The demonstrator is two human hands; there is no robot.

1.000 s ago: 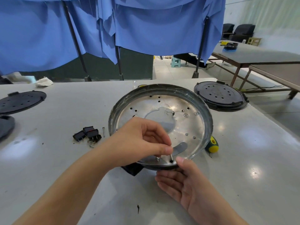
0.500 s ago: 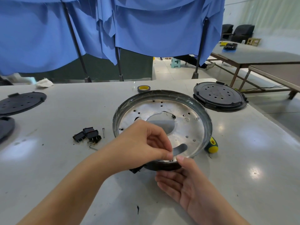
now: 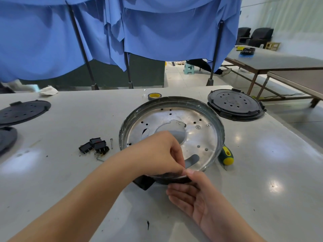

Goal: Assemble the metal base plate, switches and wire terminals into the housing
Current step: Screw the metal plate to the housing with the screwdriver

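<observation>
table [image 3: 262, 198]: big pale grey top, everything sits on it, both hands at the near edge of the work.
housing [image 3: 220, 126]: round dark ring lying flat, its near rim right under the fingertips of both hands. A black boxy bit sticks out below the left wrist.
metal plate [image 3: 201, 137]: shiny disc sitting inside the housing, lots of small holes, a big cutout in the middle and a curved slot just past the fingers.
black lids [image 3: 234, 104]: one far beyond the right hand, two more way off to the left of the left hand.
left hand [image 3: 157, 152]: reaches over the near rim, fingers curled and pressed together, tips pinching at the plate's near edge. What's between them, can't tell.
right hand [image 3: 190, 194]: palm up below the rim, fingers loosely spread under the housing, thumb tip on the rim touching the left fingertips.
screwdriver [image 3: 225, 155]: green and yellow handle, right of the fingers, against the housing's side.
switches [image 3: 94, 146]: small black cluster left of the left hand, well apart from it.
tape roll [image 3: 154, 96]: beyond the housing.
screws [image 3: 111, 143]: two, beside the switches.
</observation>
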